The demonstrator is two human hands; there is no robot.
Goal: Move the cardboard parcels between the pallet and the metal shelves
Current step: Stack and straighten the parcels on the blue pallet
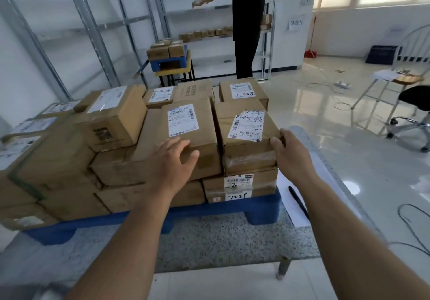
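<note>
Right hand [289,153] takes a curled-finger grip on the near right corner of the top parcel [246,134], stacked on the blue pallet [260,209] on the table [221,237]. Left hand [172,160] hovers with fingers spread and released, at the neighbouring parcel [193,134]. The metal shelves [130,18] stand well behind.

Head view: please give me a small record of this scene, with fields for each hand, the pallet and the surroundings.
left hand: left hand open, fingers spread over the middle brown cardboard parcel
right hand: right hand grips the right corner of the right brown cardboard parcel with a white label
pallet: blue plastic pallet on a speckled grey table
background: grey metal shelves; person in black
</note>
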